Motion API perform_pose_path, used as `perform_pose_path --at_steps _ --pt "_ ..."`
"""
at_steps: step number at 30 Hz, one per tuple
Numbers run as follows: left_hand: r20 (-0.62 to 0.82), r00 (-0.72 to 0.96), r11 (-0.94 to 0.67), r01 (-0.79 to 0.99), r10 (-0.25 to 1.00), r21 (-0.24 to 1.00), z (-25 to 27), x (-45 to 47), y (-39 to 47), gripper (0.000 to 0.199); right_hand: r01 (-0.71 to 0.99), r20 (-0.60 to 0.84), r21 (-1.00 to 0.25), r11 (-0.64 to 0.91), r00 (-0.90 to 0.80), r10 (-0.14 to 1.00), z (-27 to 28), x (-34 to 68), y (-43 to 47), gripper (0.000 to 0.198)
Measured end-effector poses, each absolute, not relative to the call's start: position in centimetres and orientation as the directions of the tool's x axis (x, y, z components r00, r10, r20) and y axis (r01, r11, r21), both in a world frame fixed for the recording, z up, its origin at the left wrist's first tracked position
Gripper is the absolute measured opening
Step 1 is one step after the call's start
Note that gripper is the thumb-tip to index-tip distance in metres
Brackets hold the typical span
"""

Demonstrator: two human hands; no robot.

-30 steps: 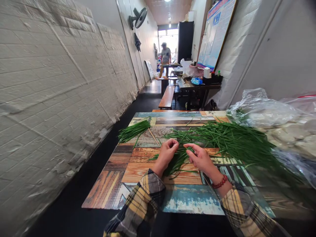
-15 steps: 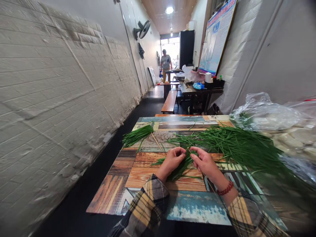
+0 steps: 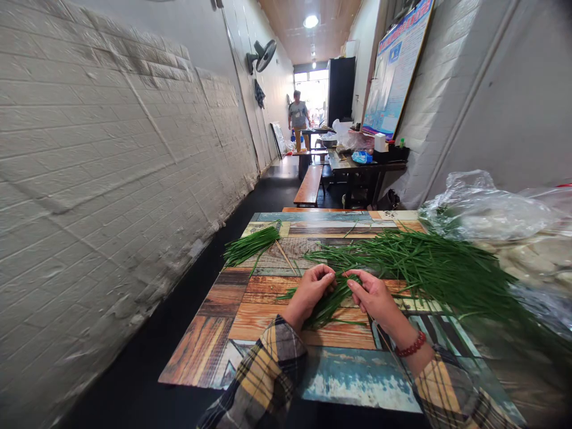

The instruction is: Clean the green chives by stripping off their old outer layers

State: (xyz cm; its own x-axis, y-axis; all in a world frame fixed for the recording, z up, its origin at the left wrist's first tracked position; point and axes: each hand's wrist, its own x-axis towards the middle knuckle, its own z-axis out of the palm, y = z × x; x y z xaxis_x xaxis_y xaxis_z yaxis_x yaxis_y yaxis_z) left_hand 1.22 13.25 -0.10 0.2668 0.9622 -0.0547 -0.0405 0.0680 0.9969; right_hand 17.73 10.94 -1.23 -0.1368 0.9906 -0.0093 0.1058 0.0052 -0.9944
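A small bunch of long green leaves like garlic chives lies on the table under and between my hands. My left hand is closed in a pinch at the bunch's left side; what its fingertips hold is too small to tell. At the right, my right hand pinches a thin pale straw-like strand, whose long end trails down past my wrist. A larger loose heap of chives spreads to the right. Farther left sits another gathered bunch of chives, beside some loose thin straw strands.
Clear plastic bags with pale contents crowd the table's right side. A wooden bench and a cluttered dark table stand beyond. One person is near the bright doorway. A brick-patterned wall runs along the left.
My fingertips have drawn slightly apart above the bunch. The camera view has shifted a little, and the person at the back has changed stance.
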Motion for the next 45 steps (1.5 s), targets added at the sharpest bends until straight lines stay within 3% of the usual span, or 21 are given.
perform_pose_path --at_steps 9,17,24,33,39,45 --pt "-0.056 0.253 0.057 0.003 0.966 0.998 0.1 1.5 13.0 0.005 0.121 -0.002 -0.992 0.015 -0.136 0.991 -1.3 17.8 11.0 0.048" --pt "-0.062 0.245 0.064 0.000 0.968 0.998 0.4 1.6 13.0 0.006 0.050 0.030 -0.998 0.036 -0.111 0.993 -1.6 17.9 11.1 0.061" --pt "-0.054 0.225 0.047 0.033 0.973 0.998 -0.1 1.6 13.2 0.006 0.067 0.035 -0.997 0.043 -0.116 0.993 -1.4 18.0 11.0 0.062" --pt "0.070 0.244 -0.099 0.110 0.967 0.989 -0.5 1.6 13.3 0.013 0.057 0.033 -0.998 0.041 -0.133 0.991 -1.5 18.1 10.9 0.055" --pt "0.069 0.325 -0.091 0.054 0.943 0.994 0.2 1.7 12.9 0.025 0.081 0.031 -0.996 0.046 -0.179 0.983 -1.7 18.0 10.9 0.052" --pt "0.052 0.257 -0.067 0.047 0.965 0.997 -0.2 1.6 13.1 0.022 0.085 0.002 -0.996 0.015 -0.154 0.988 -1.8 18.0 11.0 0.056"
